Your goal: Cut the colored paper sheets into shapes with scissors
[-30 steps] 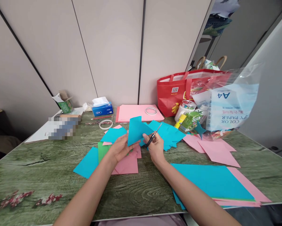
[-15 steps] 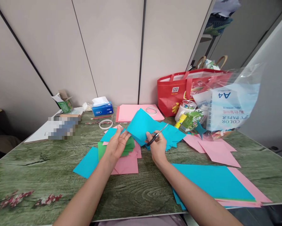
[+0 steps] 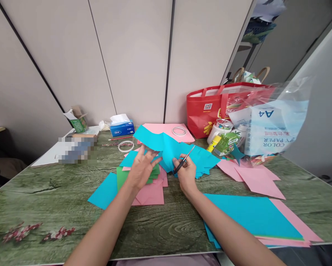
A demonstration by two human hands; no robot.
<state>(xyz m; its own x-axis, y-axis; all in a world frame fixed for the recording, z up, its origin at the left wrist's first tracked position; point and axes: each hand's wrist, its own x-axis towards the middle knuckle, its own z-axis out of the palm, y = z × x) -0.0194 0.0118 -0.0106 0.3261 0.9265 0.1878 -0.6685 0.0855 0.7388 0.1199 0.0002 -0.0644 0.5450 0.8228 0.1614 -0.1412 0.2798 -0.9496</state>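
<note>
A blue sheet of paper (image 3: pixel 155 142), creased across the middle and opened out, is held up above the table. My right hand (image 3: pixel 187 173) pinches its lower right edge and also grips a pair of scissors (image 3: pixel 179 165) with black handles, blades pointing up and right. My left hand (image 3: pixel 140 169) is open below the sheet's left part, palm up with fingers spread; the fingertips are partly hidden by the paper. Under my left hand lie green paper pieces (image 3: pixel 122 178) and pink paper pieces (image 3: pixel 151 194). More blue pieces (image 3: pixel 207 158) are piled behind my right hand.
Large blue sheets (image 3: pixel 249 212) lie at the front right, with pink squares (image 3: pixel 257 181) behind. A tissue box (image 3: pixel 122 129), tape roll (image 3: pixel 126 146), glue stick (image 3: pixel 214 143), red bag (image 3: pixel 197 118) and A4 paper packet (image 3: pixel 268 129) stand toward the back. A green box (image 3: pixel 79 125) is at left.
The blue sheet, folded over before, has opened out to the left. My left hand has moved up and right beneath it, its fingers spreading. My right hand keeps hold of paper and scissors.
</note>
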